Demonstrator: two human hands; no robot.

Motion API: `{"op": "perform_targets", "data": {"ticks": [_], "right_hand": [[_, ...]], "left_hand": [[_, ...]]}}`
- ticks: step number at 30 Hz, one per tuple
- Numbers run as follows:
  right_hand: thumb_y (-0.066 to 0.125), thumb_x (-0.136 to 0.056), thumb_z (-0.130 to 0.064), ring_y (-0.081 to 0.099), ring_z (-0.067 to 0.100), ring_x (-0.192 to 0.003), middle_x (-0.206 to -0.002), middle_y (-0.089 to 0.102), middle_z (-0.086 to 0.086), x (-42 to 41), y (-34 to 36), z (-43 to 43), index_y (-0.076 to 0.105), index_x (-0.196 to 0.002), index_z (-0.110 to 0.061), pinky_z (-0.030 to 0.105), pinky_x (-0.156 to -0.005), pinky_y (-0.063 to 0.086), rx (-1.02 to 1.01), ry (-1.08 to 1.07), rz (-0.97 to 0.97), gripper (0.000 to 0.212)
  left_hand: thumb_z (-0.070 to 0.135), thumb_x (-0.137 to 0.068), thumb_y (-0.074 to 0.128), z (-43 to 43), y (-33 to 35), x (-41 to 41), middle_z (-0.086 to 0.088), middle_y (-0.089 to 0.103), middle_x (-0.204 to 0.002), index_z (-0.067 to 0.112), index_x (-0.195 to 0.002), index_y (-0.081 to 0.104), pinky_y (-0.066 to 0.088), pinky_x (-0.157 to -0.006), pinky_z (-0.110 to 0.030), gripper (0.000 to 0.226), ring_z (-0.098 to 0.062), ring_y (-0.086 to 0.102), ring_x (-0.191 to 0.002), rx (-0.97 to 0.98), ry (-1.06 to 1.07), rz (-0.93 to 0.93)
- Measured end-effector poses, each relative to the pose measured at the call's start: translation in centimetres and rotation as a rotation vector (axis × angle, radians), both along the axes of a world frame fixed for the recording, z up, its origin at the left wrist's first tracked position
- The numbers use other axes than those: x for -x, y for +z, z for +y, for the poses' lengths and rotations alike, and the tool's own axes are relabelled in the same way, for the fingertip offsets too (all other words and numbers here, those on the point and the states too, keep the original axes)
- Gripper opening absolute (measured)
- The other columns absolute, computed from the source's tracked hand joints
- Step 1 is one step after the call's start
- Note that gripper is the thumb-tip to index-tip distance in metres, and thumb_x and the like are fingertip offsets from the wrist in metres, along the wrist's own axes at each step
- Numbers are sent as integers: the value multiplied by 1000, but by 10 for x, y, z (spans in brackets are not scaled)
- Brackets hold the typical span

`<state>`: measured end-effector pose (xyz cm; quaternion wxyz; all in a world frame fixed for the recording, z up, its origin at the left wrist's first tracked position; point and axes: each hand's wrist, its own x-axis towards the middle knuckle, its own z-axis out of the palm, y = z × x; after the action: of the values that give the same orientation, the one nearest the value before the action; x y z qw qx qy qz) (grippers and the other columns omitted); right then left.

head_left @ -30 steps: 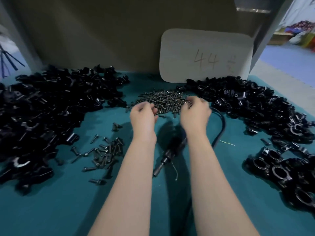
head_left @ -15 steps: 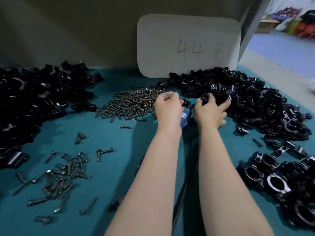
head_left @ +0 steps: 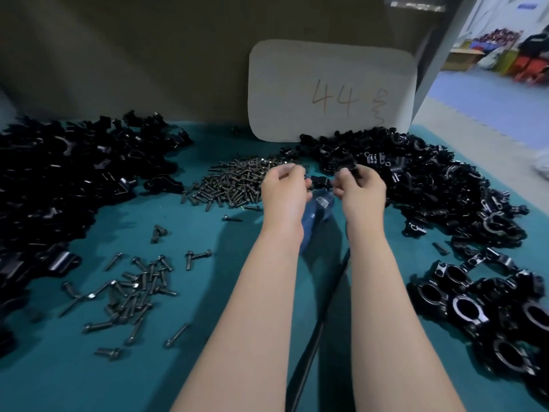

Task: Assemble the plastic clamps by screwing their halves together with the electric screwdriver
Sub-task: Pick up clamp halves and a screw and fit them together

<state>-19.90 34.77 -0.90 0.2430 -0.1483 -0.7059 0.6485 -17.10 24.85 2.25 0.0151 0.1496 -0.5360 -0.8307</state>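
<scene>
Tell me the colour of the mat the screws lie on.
Teal. The mat shows plainly in the head view, around the loose screws.

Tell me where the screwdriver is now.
Head view, centre: the screwdriver lies on the mat, between the left hand and the right hand, just right of the screw pile.

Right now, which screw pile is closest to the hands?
The far screw pile, below the white card: the left hand is right beside it. The other pile lies apart, at lower left.
</scene>
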Motion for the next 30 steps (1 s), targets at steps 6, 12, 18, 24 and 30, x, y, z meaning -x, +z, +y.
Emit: {"op": "perform_targets", "data": {"ticks": [6, 12, 18, 24, 30], "right_hand": [[63, -86, -11, 56, 5, -73, -78, 60, -14, -49, 25, -75, 58, -89, -25, 5, -65, 39, -604, 498, 3, 15], [57, -92, -10, 55, 6, -81, -92, 60, -10, -72, 17, -165, 65, -102, -18, 19, -78, 40, -503, 682, -16, 16], [50, -93, -14, 45, 31, -123, -132, 52, 13, -77, -13, -247, 54, -129, -15, 36, -100, 36, -938, 875, -121, 36], [46, -91, -15, 25, 29, -140, -134, 49, 10, -74, -19, -285, 48, -128, -15, 60, -115, 4, -1087, 957, -239, 37], [36, -97, -21, 57, 20, -78, -72, 55, -6, -87, -29, -297, 46, -112, -13, 46, -108, 19, -848, 795, -23, 20]], "left_hand": [[30, -94, 60, -62, -5, -30, -5, 66, -104, 11, -114, 60, 55, -73, -26, 27, -16, 63, -85, 146, 99, -2], [8, -101, 44, -154, -13, -66, 0, 64, -82, 15, -92, 56, 48, -59, -16, 17, -6, 59, -70, -62, 446, 9], [-6, -96, 45, -213, -14, -86, -10, 62, -84, -1, -109, 52, 52, -61, -13, 15, -9, 62, -71, -256, 684, 94], [-4, -96, 43, -229, -12, -89, -11, 65, -90, -2, -111, 53, 52, -62, -14, 18, -10, 66, -76, -256, 741, 134], [-1, -95, 45, -230, -11, -90, -6, 67, -84, 6, -84, 54, 51, -60, -12, 16, -2, 68, -65, -246, 784, 168]]}}
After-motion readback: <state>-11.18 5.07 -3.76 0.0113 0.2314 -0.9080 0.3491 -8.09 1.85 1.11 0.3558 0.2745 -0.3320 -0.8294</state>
